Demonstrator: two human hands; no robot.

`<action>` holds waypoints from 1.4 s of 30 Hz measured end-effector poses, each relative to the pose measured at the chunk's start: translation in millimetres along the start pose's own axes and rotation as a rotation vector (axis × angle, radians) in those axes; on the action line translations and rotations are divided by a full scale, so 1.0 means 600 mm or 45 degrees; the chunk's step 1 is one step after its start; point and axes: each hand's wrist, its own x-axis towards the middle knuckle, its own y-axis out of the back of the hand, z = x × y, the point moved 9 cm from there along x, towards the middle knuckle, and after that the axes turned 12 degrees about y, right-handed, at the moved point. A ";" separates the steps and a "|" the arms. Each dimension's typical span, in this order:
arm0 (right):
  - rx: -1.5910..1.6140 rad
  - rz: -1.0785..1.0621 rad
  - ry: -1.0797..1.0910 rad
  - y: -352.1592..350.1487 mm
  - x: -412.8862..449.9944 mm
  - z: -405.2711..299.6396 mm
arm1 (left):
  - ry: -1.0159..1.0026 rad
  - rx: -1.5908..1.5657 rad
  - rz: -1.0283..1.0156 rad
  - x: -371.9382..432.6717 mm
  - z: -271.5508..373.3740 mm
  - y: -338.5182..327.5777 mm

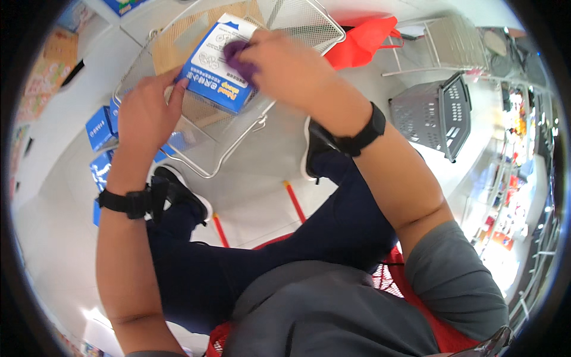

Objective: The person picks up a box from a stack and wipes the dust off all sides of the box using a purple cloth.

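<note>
A blue and white printed cardboard box (218, 67) lies tilted on top of a wire mesh basket (214, 167). My left hand (151, 107) grips the box's left edge, with the thumb on its printed face. In my right hand (281, 67) is a bunched purple cloth (241, 60), pressed on or held just over the box's white face. That hand is blurred, so exact contact is hard to tell. Brown cardboard (174, 47) shows inside the basket beneath the box.
Several blue boxes (100, 129) stand on the floor to the left of the basket. A red bag (357, 42) lies behind it. To the right are a grey plastic basket (428, 116) and a white wire rack (450, 44). I sit on a red chair (397, 272).
</note>
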 end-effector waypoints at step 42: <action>0.121 -0.232 -0.166 -0.007 0.065 0.014 | -0.039 -0.079 0.075 -0.016 0.014 0.035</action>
